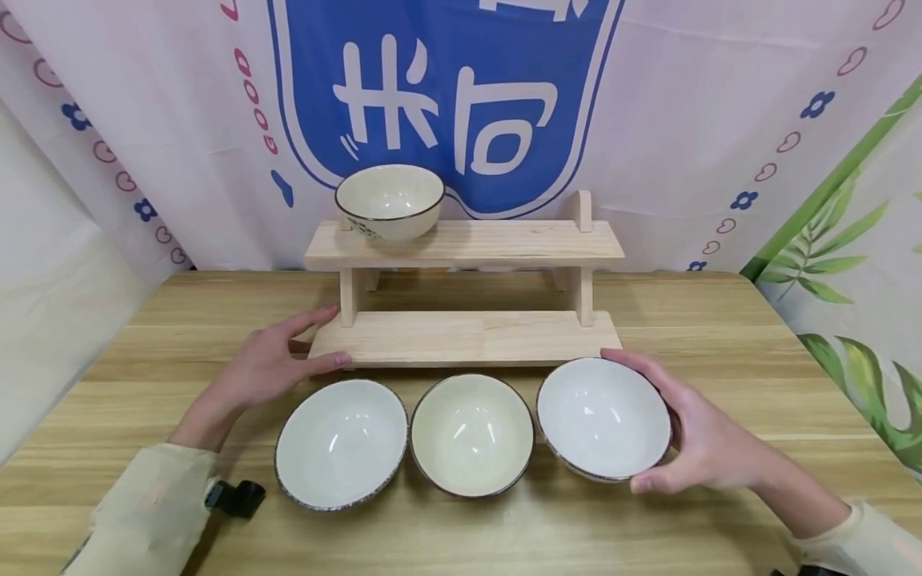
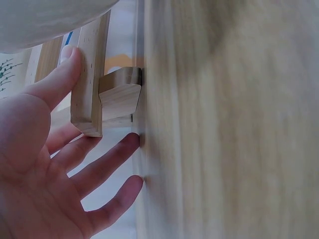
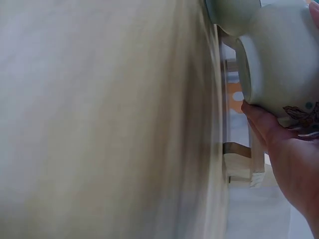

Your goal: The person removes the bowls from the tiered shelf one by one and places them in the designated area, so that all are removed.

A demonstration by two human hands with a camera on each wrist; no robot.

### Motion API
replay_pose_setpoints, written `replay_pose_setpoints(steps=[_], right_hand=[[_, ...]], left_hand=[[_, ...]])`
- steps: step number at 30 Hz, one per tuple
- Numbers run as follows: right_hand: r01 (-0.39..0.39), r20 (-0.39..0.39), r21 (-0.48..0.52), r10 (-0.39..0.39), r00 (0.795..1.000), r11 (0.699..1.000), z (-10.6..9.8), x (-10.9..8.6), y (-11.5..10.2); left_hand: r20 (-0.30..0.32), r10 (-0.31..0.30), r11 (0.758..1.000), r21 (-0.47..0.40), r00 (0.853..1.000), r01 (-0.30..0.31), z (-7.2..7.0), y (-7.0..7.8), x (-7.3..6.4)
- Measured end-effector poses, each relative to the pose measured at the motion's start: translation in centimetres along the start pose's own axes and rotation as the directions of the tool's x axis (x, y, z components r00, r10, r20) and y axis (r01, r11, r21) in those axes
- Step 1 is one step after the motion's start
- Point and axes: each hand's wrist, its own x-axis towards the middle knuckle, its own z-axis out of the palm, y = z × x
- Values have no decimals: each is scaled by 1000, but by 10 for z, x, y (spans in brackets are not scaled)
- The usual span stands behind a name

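Note:
On the right, my right hand grips a white bowl with a dark rim, its thumb at the near side and its fingers around the far side. In the right wrist view this bowl shows a leafy pattern on its outer wall, and its foot is raised off the table. At the left end of the two-tier wooden shelf, my left hand holds the lower board between thumb and fingers. Its other fingers spread near the tabletop in the left wrist view.
A white bowl and a cream bowl stand side by side before the shelf. Another cream bowl sits on the upper board's left end. A printed curtain hangs behind the wooden table.

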Motion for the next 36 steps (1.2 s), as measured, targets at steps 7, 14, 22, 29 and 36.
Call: replay_pose_setpoints(steps=[7,14,22,29,36], right_hand=[[0,58,5,-1,998,1000,4,-5,7],[-11,94,16,10,996,1000,7,-9,10],[34,103,17,-35,994,999,10,-7,11],[-57,111,-70,64,992,996,4,-6,6],[-74,173,-132,97,980,988,-8,2,-8]], left_hand=[[4,1,1000,-2,1000,-1,2,-3,-1],[14,-2,1000,-8,1000,2,6,-1,-2],[14,-14,1000,-19,1000,15,5,-2,-5],[15,-23,999,-32,1000,24,3,0,-2],[22,-28,998,-49,999,29,-1,1,3]])
